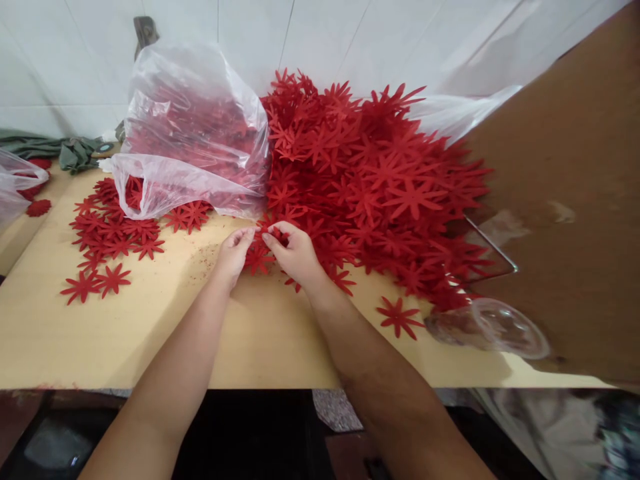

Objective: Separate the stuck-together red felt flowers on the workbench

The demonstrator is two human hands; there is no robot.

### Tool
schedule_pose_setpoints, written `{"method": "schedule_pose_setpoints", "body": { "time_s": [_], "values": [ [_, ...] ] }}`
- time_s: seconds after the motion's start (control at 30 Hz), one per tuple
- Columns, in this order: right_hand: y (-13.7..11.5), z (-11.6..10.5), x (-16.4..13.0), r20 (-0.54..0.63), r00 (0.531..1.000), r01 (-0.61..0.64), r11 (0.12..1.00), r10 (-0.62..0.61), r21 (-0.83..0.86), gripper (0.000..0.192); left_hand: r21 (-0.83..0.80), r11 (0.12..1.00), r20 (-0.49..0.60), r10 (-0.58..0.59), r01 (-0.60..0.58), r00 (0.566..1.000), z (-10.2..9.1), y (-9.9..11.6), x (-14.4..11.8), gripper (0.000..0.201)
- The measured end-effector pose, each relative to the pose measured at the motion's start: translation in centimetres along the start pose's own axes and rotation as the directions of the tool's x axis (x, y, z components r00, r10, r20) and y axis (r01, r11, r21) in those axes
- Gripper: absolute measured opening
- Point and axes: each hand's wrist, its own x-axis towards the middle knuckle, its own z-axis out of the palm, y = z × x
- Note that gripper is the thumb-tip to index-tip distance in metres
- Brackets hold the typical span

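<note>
1. Near edge: two bare forearms reach up over the pale wood-grain surface [280, 347], which is smooth, matte and tan. No readable writing, brand or label anywhere.
2. Left hand [233, 252]: fingertips pinched on the edge of a red flower cutout [259, 257]; grip clenched on it at thumb and forefinger.
3. Right hand [295, 253]: fingers curled, thumb and forefinger pinching the same red flower cutout from the other side; both grips meet just above it, near mid-surface at the foot of the big pile.
4. Cutout: flat, thin, felt-like, many narrow pointed petals, daisy or star outline, matte red.
5. Single loose flower [399, 316] lies flat to the right of the right wrist, apart from the pile.
6. Clear plastic cup [493, 327] lies on its side at right, glossy and see-through, touching the pile's edge.
7. Left: small spread of flowers [107, 237] lies flat in loose rows, some overlapping.
8. Right: brown cardboard panel [565, 200], rough and scuffed, with a thin metal wire [493, 247] against it.
9. Middle far: big heap of red flowers [370, 180], tangled and thick.
10. Far left: crinkled clear plastic bag [190, 133], partly filled with red flowers, mouth open toward the spread.
11. Back: white tiled wall [350, 33]; green cloth [55, 150] bunched at far left.
</note>
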Motion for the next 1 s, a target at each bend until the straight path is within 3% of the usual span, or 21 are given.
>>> {"method": "schedule_pose_setpoints", "body": {
  "time_s": [0.13,0.2,0.33,0.5,0.63,0.73,0.87,1.0],
  "values": [
    [0.6,-0.3,0.4,-0.111,0.993,-0.029,0.997,0.036,0.065,0.014,-0.001,0.999,0.204,-0.049,0.050,0.978,-0.1,0.0,-0.2,0.038],
    [0.6,-0.4,0.5,-0.168,0.985,-0.031,0.997,0.043,0.069,0.014,0.005,0.999,0.257,-0.053,0.053,0.965,0.0,-0.1,-0.3,0.050],
    [0.7,-1.1,0.8,-0.273,0.962,-0.009,0.998,0.025,0.061,0.013,0.069,0.995,0.228,-0.092,0.078,0.969,0.2,-0.2,-0.1,0.056],
    [1.5,-2.8,1.3,-0.376,0.925,-0.021,0.994,0.061,0.110,0.010,0.110,0.992,0.180,-0.086,0.066,0.980,0.4,0.0,-0.1,0.046],
    [1.7,-3.0,1.4,-0.330,0.939,-0.044,0.986,0.096,0.161,0.004,0.121,0.992,0.125,-0.042,0.027,0.991,0.6,0.3,-0.2,0.033],
    [1.1,-2.4,1.2,-0.250,0.967,-0.022,0.990,0.056,0.137,0.005,0.143,0.990,0.089,0.004,-0.017,0.996,0.6,0.5,-0.3,0.028],
    [0.1,-1.5,0.6,-0.080,0.997,0.004,0.994,0.005,0.108,0.018,0.139,0.990,0.031,0.034,-0.038,0.999,0.6,0.7,-0.3,0.030],
    [-0.4,-0.8,0.1,0.131,0.990,-0.073,0.988,0.055,0.140,0.025,0.126,0.992,0.006,0.030,-0.031,1.000,0.5,0.8,-0.3,0.029]
  ]
}}
